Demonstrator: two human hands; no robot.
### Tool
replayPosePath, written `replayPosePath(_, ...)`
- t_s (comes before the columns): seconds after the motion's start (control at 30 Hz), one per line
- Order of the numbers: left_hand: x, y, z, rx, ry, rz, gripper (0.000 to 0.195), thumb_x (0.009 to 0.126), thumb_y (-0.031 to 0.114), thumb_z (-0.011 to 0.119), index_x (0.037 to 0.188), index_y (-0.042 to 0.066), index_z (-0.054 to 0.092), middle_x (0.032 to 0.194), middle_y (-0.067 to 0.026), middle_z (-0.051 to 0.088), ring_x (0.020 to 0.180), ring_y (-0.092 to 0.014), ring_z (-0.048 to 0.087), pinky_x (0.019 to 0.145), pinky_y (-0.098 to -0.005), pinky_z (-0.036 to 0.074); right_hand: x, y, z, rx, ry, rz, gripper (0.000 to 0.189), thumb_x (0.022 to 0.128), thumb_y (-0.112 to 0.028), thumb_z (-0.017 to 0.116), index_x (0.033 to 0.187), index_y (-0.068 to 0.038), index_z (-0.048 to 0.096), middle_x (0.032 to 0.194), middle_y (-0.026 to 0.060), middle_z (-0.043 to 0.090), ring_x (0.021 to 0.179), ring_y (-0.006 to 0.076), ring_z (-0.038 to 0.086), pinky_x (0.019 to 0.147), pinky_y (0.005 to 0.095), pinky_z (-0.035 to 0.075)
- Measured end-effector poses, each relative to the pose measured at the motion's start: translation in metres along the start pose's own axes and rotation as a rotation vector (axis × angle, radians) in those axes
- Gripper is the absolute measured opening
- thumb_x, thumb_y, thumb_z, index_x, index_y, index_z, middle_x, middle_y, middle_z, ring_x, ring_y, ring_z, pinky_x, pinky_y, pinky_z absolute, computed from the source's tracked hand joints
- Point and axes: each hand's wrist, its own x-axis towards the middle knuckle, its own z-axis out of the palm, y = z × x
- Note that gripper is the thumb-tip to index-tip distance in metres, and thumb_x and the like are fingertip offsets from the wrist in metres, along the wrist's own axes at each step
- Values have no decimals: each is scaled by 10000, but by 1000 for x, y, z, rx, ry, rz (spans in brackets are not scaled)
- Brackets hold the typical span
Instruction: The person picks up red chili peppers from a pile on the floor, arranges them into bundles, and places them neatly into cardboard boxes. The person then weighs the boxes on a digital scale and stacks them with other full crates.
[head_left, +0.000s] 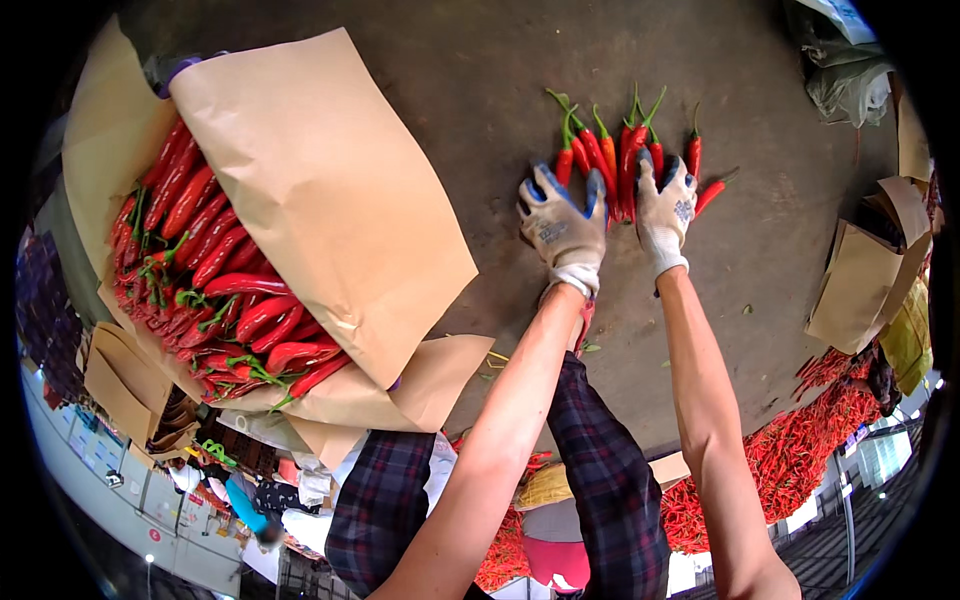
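Several red chili peppers (604, 154) with green stems lie side by side on the concrete floor, stems pointing away from me. My left hand (564, 217), in a light work glove with blue fingertips, rests over the left ones with its fingers spread. My right hand (667, 202), gloved alike, has its fingers on the right part of the row; whether it grips any is hidden. One chili (709, 197) lies slanted just right of that hand, and another (695, 154) stands apart beyond its fingertips. To the left, a paper-lined container holds many piled red chilies (225, 247), partly under a brown paper sheet (322, 180).
A large heap of red chilies (780, 457) spreads at the lower right. Brown cardboard (855, 285) and clear plastic bags (851, 82) lie along the right edge. More cardboard (127, 379) is at lower left, with people farther off. My plaid-clad legs are close below my arms.
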Motion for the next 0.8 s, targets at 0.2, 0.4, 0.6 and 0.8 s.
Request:
replayPosePath(0.2,8,15,12,-299,-126,-56,625,751,316,659,1210,-23,404,1067,-257,501,931,-392,546,791,-405,455,-13,-12,11,178,-172,-138,415,863,-380,467,1121,-60,532,1068,192,559,1002,353,532,853,420,408)
replayPosePath(0.4,7,4,13,-613,-251,-58,557,789,175,608,1260,6,364,1142,-231,531,1040,-359,535,850,-403,432,-12,-7,9,776,-544,59,451,920,-337,427,1210,5,471,1148,124,553,1042,217,508,916,301,362)
replayPosePath(0.6,-36,4,-29,-899,-343,-145,619,787,394,634,1217,13,403,1067,-227,558,989,-364,554,829,-400,441,-50,21,-39,977,-598,127,410,937,-297,414,1259,-43,435,1238,70,478,1089,153,474,933,295,364)
replayPosePath(0.8,-103,3,-149,-885,-468,-82,589,751,121,564,1280,-16,343,1138,-222,517,1070,-328,517,902,-376,397,-132,-29,-164,930,-647,147,545,916,-323,478,1338,-16,320,1302,78,411,1159,159,421,967,295,339)
